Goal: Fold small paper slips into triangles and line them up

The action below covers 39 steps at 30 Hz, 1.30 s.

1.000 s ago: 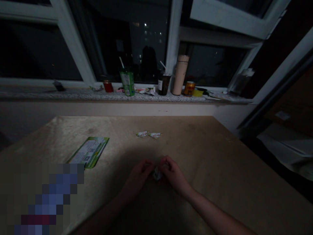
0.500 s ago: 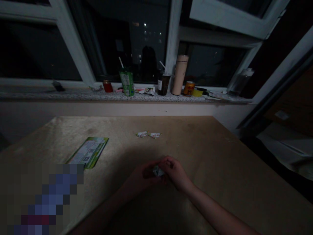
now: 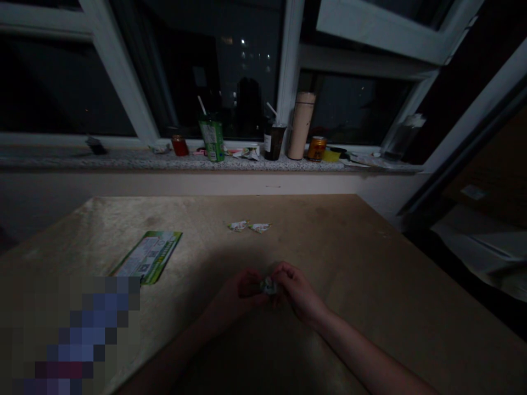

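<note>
Over the near middle of the table, a small crumpled wrapper (image 3: 268,285), pale with dark patches, sits between my hands. My left hand (image 3: 242,291) grips it from the left, with fingers curled. From the other side my right hand (image 3: 294,288) pinches its edge with thumb and fingertips. Dim light hides what the wrapper holds, if anything. Farther off on the table lie two small white-and-green folded wrappers, a left one (image 3: 237,225) and a right one (image 3: 259,227), side by side. To the left rests a flat green printed packet (image 3: 154,257).
Along the windowsill (image 3: 135,160) stand a red jar (image 3: 179,145), a green cup with a straw (image 3: 212,137), a dark cup (image 3: 274,141), a beige flask (image 3: 302,126) and an orange can (image 3: 317,149). A blurred blue patch covers the table's lower left.
My left fingers have shifted slightly away from my right fingertips, so more of the wrapper shows between the hands. The other things stay in place; the view has shifted slightly.
</note>
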Each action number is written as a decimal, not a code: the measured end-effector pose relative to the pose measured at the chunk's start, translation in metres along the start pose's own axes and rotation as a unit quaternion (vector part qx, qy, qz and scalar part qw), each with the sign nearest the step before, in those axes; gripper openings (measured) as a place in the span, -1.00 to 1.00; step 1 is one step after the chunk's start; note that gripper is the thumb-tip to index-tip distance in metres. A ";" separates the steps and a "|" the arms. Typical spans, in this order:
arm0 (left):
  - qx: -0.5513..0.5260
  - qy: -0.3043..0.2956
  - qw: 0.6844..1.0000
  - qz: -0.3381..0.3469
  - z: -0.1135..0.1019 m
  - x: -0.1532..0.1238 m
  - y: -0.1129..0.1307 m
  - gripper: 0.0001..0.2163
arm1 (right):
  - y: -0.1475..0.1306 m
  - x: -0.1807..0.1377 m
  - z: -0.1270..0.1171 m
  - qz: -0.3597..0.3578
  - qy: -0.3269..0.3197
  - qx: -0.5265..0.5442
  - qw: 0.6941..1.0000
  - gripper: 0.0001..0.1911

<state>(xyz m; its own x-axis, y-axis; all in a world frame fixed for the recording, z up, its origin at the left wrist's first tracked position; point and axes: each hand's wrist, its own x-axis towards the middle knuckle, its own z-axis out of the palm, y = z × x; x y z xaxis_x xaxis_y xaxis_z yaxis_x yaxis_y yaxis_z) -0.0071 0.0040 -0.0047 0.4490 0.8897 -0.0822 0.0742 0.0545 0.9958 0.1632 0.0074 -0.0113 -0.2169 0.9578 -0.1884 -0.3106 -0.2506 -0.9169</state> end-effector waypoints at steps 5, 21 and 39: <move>0.029 0.007 1.000 0.006 -0.001 0.000 0.000 -0.79 | -0.001 0.000 0.000 -0.006 0.003 -0.006 1.000 -0.74; 0.070 0.050 0.996 0.025 0.005 -0.005 0.013 -0.63 | -0.005 0.001 -0.002 -0.061 -0.042 -0.065 0.995 -0.70; 0.093 0.092 0.990 0.052 -0.006 -0.001 0.003 -0.57 | -0.001 0.001 -0.003 -0.080 -0.052 -0.074 0.993 -0.51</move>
<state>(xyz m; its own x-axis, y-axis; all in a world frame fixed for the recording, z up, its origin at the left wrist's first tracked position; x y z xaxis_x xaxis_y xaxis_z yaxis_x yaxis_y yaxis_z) -0.0125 0.0054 -0.0015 0.2953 0.9543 0.0466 0.2071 -0.1115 0.9719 0.1662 0.0092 -0.0115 -0.2720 0.9623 -0.0068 -0.2117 -0.0668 -0.9750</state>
